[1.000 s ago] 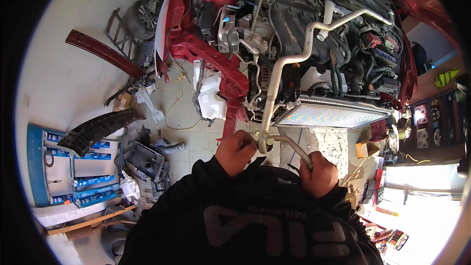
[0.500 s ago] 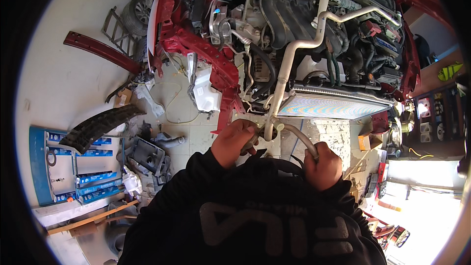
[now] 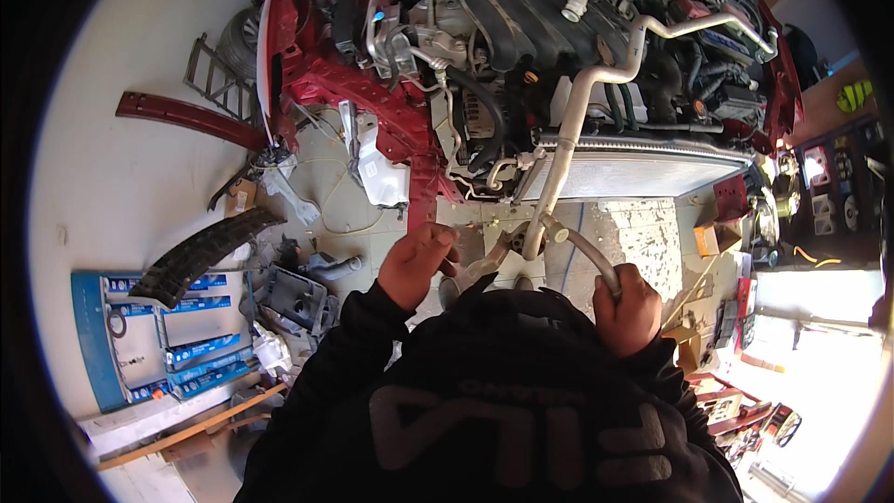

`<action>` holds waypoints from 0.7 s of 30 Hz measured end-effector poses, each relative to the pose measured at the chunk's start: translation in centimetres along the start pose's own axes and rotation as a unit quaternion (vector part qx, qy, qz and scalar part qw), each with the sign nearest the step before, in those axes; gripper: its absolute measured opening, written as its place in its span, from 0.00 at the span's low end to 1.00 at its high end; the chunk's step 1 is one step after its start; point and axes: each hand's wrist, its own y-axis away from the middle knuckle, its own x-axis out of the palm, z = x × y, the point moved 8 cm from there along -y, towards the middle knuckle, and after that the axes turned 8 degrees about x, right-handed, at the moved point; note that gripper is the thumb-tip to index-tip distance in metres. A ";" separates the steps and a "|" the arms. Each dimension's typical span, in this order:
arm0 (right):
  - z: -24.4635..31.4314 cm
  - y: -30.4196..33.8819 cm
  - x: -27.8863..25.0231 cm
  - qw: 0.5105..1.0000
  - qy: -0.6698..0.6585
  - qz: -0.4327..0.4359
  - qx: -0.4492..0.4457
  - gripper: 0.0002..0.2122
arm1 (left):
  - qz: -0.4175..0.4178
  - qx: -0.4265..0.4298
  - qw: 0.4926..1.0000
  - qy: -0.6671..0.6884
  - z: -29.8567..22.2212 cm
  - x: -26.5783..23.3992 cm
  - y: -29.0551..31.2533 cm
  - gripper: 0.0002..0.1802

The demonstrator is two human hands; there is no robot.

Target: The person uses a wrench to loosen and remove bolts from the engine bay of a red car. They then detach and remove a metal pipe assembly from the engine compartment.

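Observation:
A long, bent silver metal pipe [image 3: 570,121] reaches from in front of my body up over the engine bay, with shorter branches at its near end. My right hand [image 3: 628,309] is wrapped round the curved branch at the pipe's right. My left hand [image 3: 416,267] is raised left of the near end, apart from it. Its fingers are curled in with the thumb pressed against them; whether anything small lies between them is hidden. Beyond the pipe's middle is the radiator [image 3: 643,174], and past that the dark ribbed engine cover [image 3: 526,14].
The car's red front frame [image 3: 372,98] stands exposed to the left of the radiator. A white plastic tank [image 3: 382,172] hangs beside it. At the left wall are a dark curved bumper part [image 3: 200,256] and a shelf with blue boxes [image 3: 200,349]. An orange-marked carton [image 3: 715,237] sits at right.
My left hand has come off the pipe's near end and moved left. The pipe's far end has swung to the right over the engine, with my right hand still round the curved branch.

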 end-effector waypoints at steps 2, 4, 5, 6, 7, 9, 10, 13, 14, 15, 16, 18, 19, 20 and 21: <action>-1.4 0.6 -0.5 0.999 -0.010 -0.013 0.029 0.09 | -0.017 0.003 1.000 -0.013 0.2 -1.1 -0.4 0.19; -3.3 1.4 -1.2 0.997 -0.022 -0.029 0.067 0.08 | -0.030 -0.007 0.998 -0.049 0.6 -2.2 -0.7 0.17; -4.5 1.8 -1.4 0.995 -0.028 -0.032 0.092 0.08 | -0.030 -0.016 0.997 -0.073 0.8 -2.6 -0.9 0.17; -5.6 2.3 -1.8 0.992 -0.040 -0.044 0.111 0.07 | -0.030 -0.024 0.995 -0.097 1.2 -2.9 -1.1 0.17; -6.5 2.7 -2.2 0.992 -0.017 -0.053 0.116 0.07 | -0.032 -0.032 0.992 -0.120 1.6 -3.2 -1.3 0.17; -8.8 3.6 -2.6 0.986 -0.030 -0.061 0.150 0.07 | -0.032 -0.060 0.989 -0.134 3.1 -3.4 -1.5 0.18; -9.6 4.0 -2.9 0.986 -0.018 -0.072 0.151 0.07 | -0.021 -0.079 0.986 -0.142 4.0 -3.5 -1.7 0.17; -12.1 5.0 -3.1 0.980 -0.048 -0.081 0.173 0.08 | 0.018 -0.118 0.975 -0.186 6.9 -3.0 -2.0 0.17; -12.9 5.2 -3.0 0.979 -0.051 -0.079 0.179 0.08 | 0.043 -0.112 0.972 -0.202 7.7 -2.3 -2.2 0.18; -13.2 5.3 -3.2 0.981 -0.061 -0.085 0.166 0.08 | 0.068 -0.105 0.968 -0.216 8.4 -1.5 -2.3 0.19; -13.7 5.4 -3.3 0.981 -0.063 -0.086 0.162 0.08 | 0.091 -0.136 0.934 -0.319 9.4 -1.3 -2.3 0.22; -14.4 5.5 -3.5 0.982 -0.067 -0.087 0.156 0.08 | 0.156 -0.062 0.891 -0.422 9.2 1.1 -2.5 0.24; -14.7 5.4 -3.6 0.982 -0.069 -0.087 0.152 0.08 | 0.181 -0.037 0.861 -0.474 9.2 2.3 -2.4 0.24; -14.9 5.3 -3.8 0.983 -0.070 -0.086 0.146 0.08 | 0.193 -0.082 0.866 -0.454 9.8 3.0 -2.3 0.27; -15.2 5.2 -3.9 0.983 -0.075 -0.079 0.149 0.08 | 0.207 -0.091 0.856 -0.465 9.9 3.8 -2.3 0.28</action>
